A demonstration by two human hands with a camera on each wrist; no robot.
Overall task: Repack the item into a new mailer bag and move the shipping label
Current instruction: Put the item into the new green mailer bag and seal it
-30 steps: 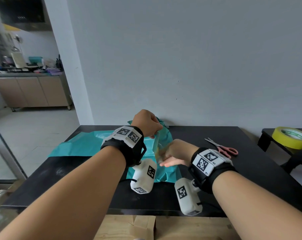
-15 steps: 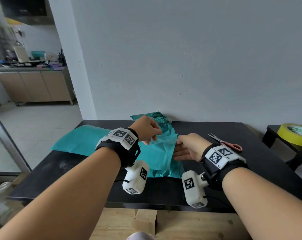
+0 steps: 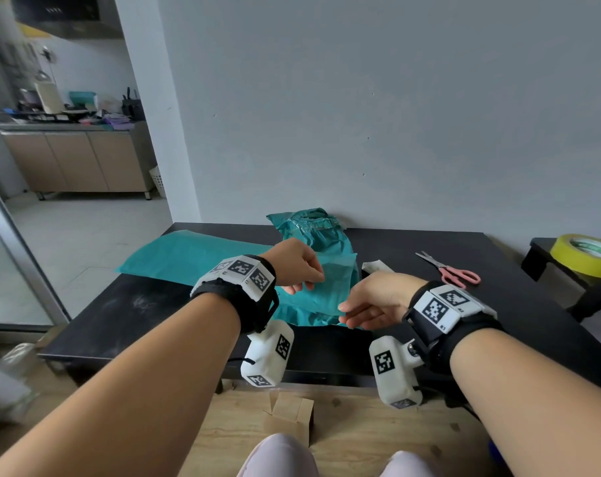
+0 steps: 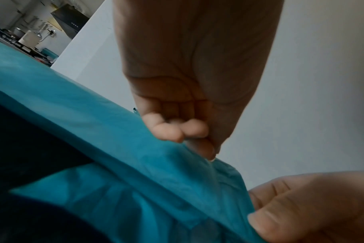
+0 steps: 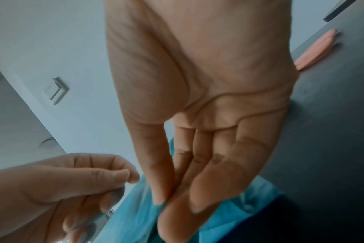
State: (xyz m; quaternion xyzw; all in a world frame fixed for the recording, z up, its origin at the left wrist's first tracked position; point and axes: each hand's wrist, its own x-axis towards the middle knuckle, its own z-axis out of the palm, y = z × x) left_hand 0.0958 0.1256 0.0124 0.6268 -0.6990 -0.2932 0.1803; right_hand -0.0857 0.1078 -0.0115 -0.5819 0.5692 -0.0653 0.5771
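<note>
Lying on a black table (image 3: 429, 256), a teal mailer (image 3: 321, 294) is lifted at its near edge, pinched by the left hand (image 3: 297, 265) and the right hand (image 3: 378, 299). Scissors (image 3: 450, 271) lie right.

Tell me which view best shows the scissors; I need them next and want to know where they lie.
The head view: the scissors lie whole on the black table, beyond the right hand. The right wrist view catches only their pink handles at the edge. The left wrist view shows none of them.
</note>
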